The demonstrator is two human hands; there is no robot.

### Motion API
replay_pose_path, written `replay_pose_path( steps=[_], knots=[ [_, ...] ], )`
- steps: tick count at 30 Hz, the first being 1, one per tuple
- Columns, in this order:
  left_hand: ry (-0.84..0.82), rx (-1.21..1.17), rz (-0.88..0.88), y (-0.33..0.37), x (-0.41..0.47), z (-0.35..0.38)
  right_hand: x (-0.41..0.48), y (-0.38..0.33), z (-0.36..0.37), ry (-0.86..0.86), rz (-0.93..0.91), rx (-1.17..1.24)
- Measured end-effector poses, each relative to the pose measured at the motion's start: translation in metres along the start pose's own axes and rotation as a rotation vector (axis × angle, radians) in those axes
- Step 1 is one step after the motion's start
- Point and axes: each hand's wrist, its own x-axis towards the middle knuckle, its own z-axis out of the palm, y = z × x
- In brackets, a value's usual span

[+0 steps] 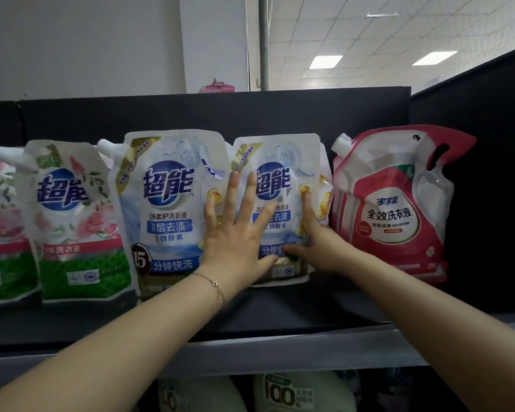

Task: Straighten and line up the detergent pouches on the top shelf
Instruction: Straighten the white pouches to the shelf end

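Down low, under the grey metal shelf edge (280, 349), pale plastic jugs (295, 394) peek out.

On the top shelf, the left hand (238, 230) lies flat with its fingers spread on the small blue and white soft pouch (280, 153) in the middle of the row. The right hand (315, 242) touches the same pouch with a straight finger and thumb. Its other fingers are hidden.

All the pouches stand up and face front, so much of the job looks done. The big blue and white pouch (167, 209) leans a bit and sits closer to the front than its neighbours. The green and pink rose pouch (72, 221) and the red and white pouch (393, 209) look fine. I think the fronts need lining up.

Behind is the black back wall (220, 114).
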Motion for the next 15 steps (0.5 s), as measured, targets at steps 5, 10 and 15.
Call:
replay_pose_path(
  steps=[5,10,15],
  knots=[
    [-0.193,0.123,0.007,-0.009,0.009,0.014,-0.002,0.003,-0.003,-0.015,0.03,-0.03],
    [-0.312,0.113,-0.036,-0.003,0.022,0.013,-0.013,-0.001,-0.008,0.011,0.11,-0.122],
    [-0.151,-0.09,-0.044,0.021,0.016,0.002,-0.048,-0.007,-0.032,0.089,0.024,-0.346]
  ],
)
